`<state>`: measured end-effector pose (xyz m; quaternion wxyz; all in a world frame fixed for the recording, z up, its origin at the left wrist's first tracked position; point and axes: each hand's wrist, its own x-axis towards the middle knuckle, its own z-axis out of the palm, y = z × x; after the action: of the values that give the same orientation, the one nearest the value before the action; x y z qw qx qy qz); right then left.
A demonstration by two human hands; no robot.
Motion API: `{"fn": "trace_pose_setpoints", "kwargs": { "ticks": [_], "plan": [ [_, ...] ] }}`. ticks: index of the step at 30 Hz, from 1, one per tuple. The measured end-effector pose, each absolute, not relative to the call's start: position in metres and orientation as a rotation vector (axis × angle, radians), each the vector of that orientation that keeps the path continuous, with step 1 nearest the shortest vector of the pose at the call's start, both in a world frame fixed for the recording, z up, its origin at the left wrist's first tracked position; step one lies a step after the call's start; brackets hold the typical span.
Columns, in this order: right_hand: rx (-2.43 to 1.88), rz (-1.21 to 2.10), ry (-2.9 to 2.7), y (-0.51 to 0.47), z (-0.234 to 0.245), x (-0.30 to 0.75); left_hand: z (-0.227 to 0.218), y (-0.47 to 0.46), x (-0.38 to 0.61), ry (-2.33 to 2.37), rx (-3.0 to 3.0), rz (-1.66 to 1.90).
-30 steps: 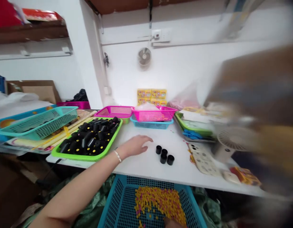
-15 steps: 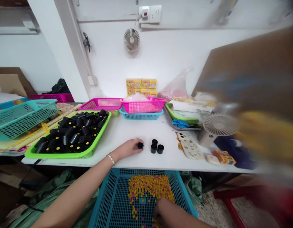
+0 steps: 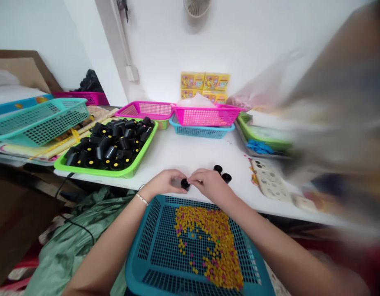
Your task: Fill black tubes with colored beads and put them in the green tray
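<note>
Grip: cylinder btw L hand & R hand
Behind R: 2 more cylinders on table
L of grip: tray of cylinders, on table
Before grip: mesh basket w/ beads in it, off table edge

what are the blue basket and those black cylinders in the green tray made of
The blue basket looks like moulded plastic: a smooth, slightly glossy, even-coloured mesh with a thick rounded rim. The black cylinders look like plastic or possibly rubber; their surfaces show a soft sheen, but the look leaves this open.
</note>
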<state>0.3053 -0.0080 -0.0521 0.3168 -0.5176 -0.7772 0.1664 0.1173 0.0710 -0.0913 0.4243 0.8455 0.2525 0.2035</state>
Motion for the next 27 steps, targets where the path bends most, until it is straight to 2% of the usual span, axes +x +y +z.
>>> {"fn": "trace_pose_setpoints", "kwargs": {
  "ticks": [8, 15, 23, 27],
  "plan": [
    [-1.352, 0.330, -2.414, 0.008, -0.045, 0.300, -0.091, 0.068, 0.115, 0.634, 2.104, 0.534],
    [-1.272, 0.274, -2.248, -0.014, -0.075, 0.305, -0.089, 0.065, 0.116, 0.634, 2.072, 0.532],
    [-1.192, -0.275, -2.303, -0.038, -0.110, 0.296, -0.090, 0.063, 0.115, 0.650, 2.122, 0.553],
    [-1.122, -0.437, -2.260, -0.037, -0.117, 0.296, -0.091, 0.063, 0.115, 0.641, 2.116, 0.550]
  ]
}}
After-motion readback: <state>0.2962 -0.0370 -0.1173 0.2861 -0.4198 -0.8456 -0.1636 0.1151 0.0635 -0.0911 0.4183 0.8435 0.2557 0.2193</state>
